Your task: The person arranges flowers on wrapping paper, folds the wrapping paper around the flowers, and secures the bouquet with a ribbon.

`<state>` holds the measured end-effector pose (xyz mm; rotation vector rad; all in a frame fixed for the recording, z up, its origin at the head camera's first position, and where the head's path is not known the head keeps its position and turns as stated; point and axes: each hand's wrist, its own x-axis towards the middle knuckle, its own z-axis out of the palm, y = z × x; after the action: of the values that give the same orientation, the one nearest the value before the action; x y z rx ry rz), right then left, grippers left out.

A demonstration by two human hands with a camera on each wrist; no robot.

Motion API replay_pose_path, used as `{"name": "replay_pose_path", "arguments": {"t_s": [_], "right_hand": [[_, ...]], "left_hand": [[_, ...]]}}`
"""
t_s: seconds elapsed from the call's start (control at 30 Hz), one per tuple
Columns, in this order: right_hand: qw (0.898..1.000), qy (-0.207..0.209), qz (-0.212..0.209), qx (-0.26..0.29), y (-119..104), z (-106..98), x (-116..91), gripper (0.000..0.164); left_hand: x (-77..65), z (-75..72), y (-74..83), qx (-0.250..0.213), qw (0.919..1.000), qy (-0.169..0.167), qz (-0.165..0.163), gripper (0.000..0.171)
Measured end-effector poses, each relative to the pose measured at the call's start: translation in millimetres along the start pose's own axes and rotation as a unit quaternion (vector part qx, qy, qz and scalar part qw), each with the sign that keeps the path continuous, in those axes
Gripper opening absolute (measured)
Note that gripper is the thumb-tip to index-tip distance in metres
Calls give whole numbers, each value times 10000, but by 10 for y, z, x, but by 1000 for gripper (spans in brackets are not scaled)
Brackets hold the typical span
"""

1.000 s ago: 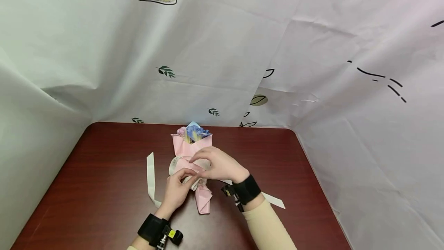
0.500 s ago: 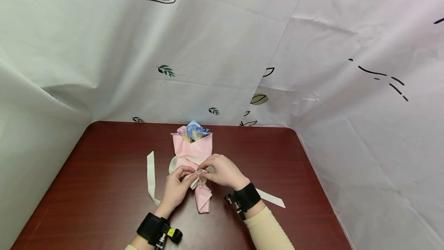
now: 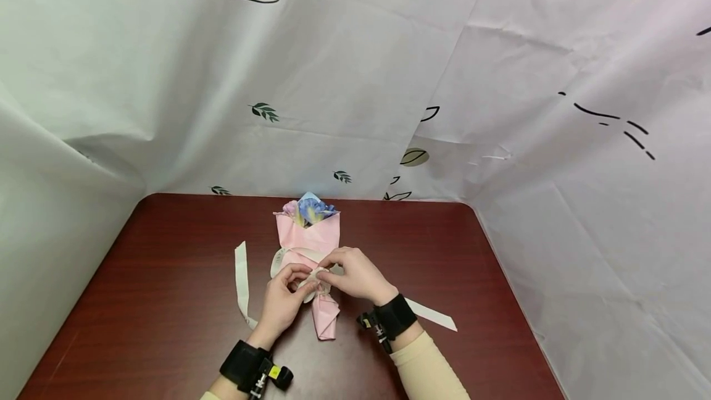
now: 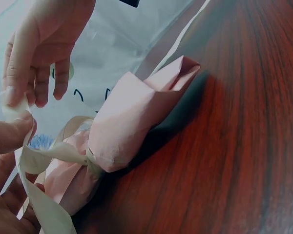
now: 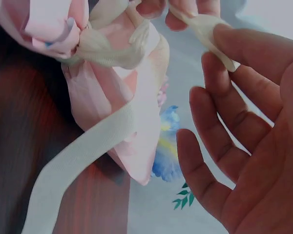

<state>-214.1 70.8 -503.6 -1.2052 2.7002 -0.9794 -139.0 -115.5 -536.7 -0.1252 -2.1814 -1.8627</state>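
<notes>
A small bouquet wrapped in pink paper [image 3: 311,238] lies on the dark red-brown table, its blue and pink flowers [image 3: 314,210] toward the far edge. Cream ribbon [image 4: 63,152] is tied round its narrow waist, and loops of it rise above the paper. My left hand [image 3: 282,304] pinches a ribbon loop between thumb and fingers, left of the waist. From the right, my right hand [image 3: 360,273] pinches a piece of the same ribbon [image 5: 207,29] between thumb and index finger; its other fingers are loosely bent. The two hands' fingertips nearly meet over the bouquet.
One ribbon tail [image 3: 241,276] stretches over the table left of the bouquet, and another tail [image 3: 433,315] lies to the right beyond my right wrist. The table [image 3: 166,301] reaches back to a white patterned cloth [image 3: 344,79] hung behind and along both sides.
My right hand has come down from above the bouquet to the ribbon and now pinches it beside the left fingertips. The left hand has stayed almost in place, and the bouquet has not moved.
</notes>
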Motion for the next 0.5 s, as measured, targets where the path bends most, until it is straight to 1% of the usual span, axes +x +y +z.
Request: {"name": "replay_pose_path", "arguments": {"t_s": [0.1, 0.17, 0.23, 0.27, 0.33, 0.37, 0.4, 0.43, 0.47, 0.5], "right_hand": [[9998, -3, 39, 211, 2, 14, -5, 11], [9997, 3, 62, 220, 8, 25, -5, 10], [9997, 32, 119, 210, 6, 30, -6, 8], [9997, 53, 154, 197, 4, 31, -6, 7], [9994, 93, 259, 193, -1, 28, -9, 6], [9992, 111, 312, 203, -4, 27, -10, 6], [9990, 123, 364, 209, -6, 25, -12, 5], [9989, 130, 405, 212, -3, 25, -12, 5], [9988, 140, 436, 201, 2, 26, -13, 4], [9986, 138, 463, 199, 10, 29, -16, 4]], "left_hand": [[10, 44, -40, 48, 9999, 87, -108, 31], [20, 65, -111, 48, 9999, 108, -95, 34], [32, 51, -204, 90, 9999, 61, 111, 37], [40, 26, -247, 133, 9995, 51, 280, 37], [68, -70, -322, 276, 9974, 38, 670, 36], [94, -137, -355, 483, 9948, 26, 900, 34], [124, -214, -381, 796, 9904, 14, 1134, 33], [159, -297, -399, 1185, 9840, -24, 1331, 32], [197, -385, -422, 1654, 9746, -120, 1508, 32], [235, -475, -448, 2153, 9618, -287, 1667, 33]]}}
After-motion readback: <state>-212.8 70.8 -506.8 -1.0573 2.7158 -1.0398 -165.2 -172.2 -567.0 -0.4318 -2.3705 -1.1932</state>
